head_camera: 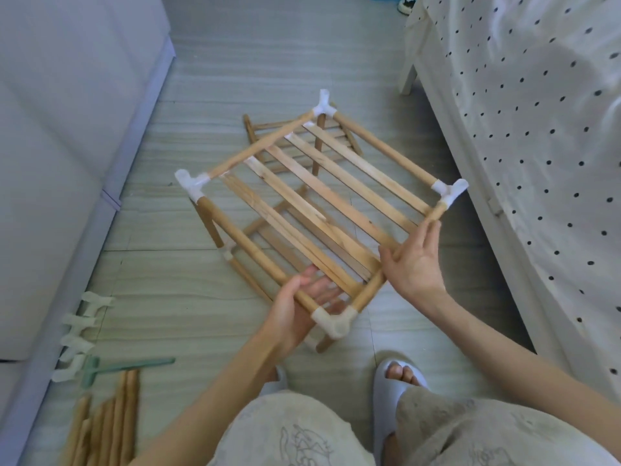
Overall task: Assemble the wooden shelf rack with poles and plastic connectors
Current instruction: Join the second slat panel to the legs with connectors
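Observation:
A part-built wooden shelf rack stands on the floor in front of me, its slatted top tier joined by white plastic connectors at all corners; the nearest connector sits close to my knees. A lower tier and legs show through the slats. My left hand grips the near-left side pole, fingers curled under it below the slats. My right hand lies with straight fingers along the near-right pole. Loose wooden poles and several spare connectors lie at the lower left.
A green plastic mallet lies beside the spare poles. A white sofa or cabinet edge borders the left, and a bed with a dotted sheet borders the right. My slippered feet are just below the rack.

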Motion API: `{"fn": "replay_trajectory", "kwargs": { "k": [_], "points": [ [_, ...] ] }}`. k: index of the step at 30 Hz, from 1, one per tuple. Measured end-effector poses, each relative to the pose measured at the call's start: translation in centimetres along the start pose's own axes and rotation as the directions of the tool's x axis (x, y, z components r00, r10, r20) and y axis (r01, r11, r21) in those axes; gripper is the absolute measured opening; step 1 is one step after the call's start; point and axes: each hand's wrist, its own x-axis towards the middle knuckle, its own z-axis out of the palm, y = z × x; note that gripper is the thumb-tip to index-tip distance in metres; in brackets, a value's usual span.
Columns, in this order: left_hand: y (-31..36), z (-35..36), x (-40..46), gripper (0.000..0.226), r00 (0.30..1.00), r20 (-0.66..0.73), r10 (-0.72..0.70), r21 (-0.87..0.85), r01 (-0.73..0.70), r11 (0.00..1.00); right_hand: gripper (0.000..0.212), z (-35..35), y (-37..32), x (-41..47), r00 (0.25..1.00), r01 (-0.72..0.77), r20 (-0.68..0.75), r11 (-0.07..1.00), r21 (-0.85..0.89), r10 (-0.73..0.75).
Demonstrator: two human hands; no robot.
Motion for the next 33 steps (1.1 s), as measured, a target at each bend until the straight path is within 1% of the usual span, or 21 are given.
{"fn": "replay_trajectory", "kwargs": {
  "k": [1,2,3,4,5,6,7,8,9,11,13,16,18,20,21,23,25,33],
  "points": [
    [0.0,-0.6,-0.5,0.048,0.999,0.016,-0.030,0.095,0.028,0.995,0.078,0.0,0.1,-0.1,0.998,-0.059,0.040,0.993,0.100,0.056],
    [0.3,-1.3,-0.9,0.055,0.999,0.025,-0.030,0.171,0.026,0.985,0.074,-0.2,0.1,0.0,0.994,-0.094,0.062,0.984,0.150,0.085],
    [0.8,-2.2,-1.2,0.062,1.000,0.006,0.012,0.188,-0.013,0.982,0.069,-0.4,0.2,0.3,0.993,-0.105,0.063,0.981,0.162,0.096],
    [1.7,-3.2,-1.4,0.066,0.995,-0.043,0.085,0.141,-0.079,0.987,0.063,-0.7,0.2,0.8,0.994,-0.100,0.052,0.983,0.156,0.093],
    [2.7,-4.2,-1.4,0.068,0.977,-0.132,0.170,0.053,-0.164,0.985,0.060,-1.1,0.1,1.4,0.996,-0.091,0.038,0.985,0.147,0.086],
    [4.1,-5.2,-1.4,0.067,0.939,-0.244,0.241,-0.041,-0.258,0.965,0.059,-1.4,0.1,2.0,0.996,-0.083,0.034,0.988,0.134,0.079],
    [5.5,-6.3,-1.3,0.066,0.903,-0.329,0.275,-0.121,-0.329,0.937,0.059,-1.6,0.2,2.7,0.996,-0.078,0.042,0.990,0.115,0.073],
    [6.7,-7.1,-1.1,0.068,0.888,-0.369,0.275,-0.198,-0.364,0.910,0.058,-1.8,0.2,3.3,0.996,-0.072,0.053,0.993,0.098,0.067],
    [7.6,-7.6,-0.7,0.074,0.899,-0.354,0.259,-0.267,-0.363,0.893,0.056,-2.0,0.2,3.9,0.997,-0.063,0.058,0.994,0.093,0.058],
    [9.0,-7.3,0.1,0.089,0.940,-0.257,0.225,-0.375,-0.311,0.873,0.049,-2.3,0.2,4.8,0.998,-0.035,0.057,0.994,0.108,0.029],
    [9.9,-6.3,1.2,0.097,0.950,-0.182,0.255,-0.461,-0.311,0.831,0.045,-2.3,0.4,5.4,0.998,-0.010,0.059,0.991,0.134,0.002],
    [11.1,-5.4,3.1,0.101,0.920,-0.137,0.368,-0.549,-0.380,0.745,0.054,-2.0,1.1,5.9,0.998,0.005,0.065,0.985,0.174,-0.017],
    [11.5,-5.4,4.0,0.097,0.900,-0.080,0.428,-0.569,-0.394,0.722,0.058,-1.8,1.3,6.2,0.998,-0.014,0.063,0.979,0.206,0.001],
    [11.6,-5.5,4.3,0.089,0.902,-0.053,0.428,-0.590,-0.374,0.716,0.058,-1.4,1.3,6.4,0.999,-0.026,0.043,0.976,0.217,0.017],
    [11.6,-5.5,4.5,0.085,0.907,-0.066,0.416,-0.597,-0.370,0.712,0.058,-1.1,1.3,6.4,1.000,-0.023,0.022,0.978,0.207,0.019],
    [11.8,-5.4,4.7,0.078,0.911,-0.136,0.390,-0.592,-0.390,0.705,0.059,-0.6,1.2,6.2,1.000,-0.025,-0.014,0.986,0.166,0.027],
    [11.9,-5.3,4.8,0.075,0.906,-0.194,0.377,-0.565,-0.417,0.712,0.060,-0.4,1.1,6.1,0.999,-0.026,-0.034,0.991,0.134,0.031],
    [11.8,-5.0,4.6,0.070,0.900,-0.271,0.342,-0.544,-0.436,0.717,0.055,-0.1,1.3,6.6,0.995,0.032,-0.097,0.992,0.118,-0.020]
  ]
}}
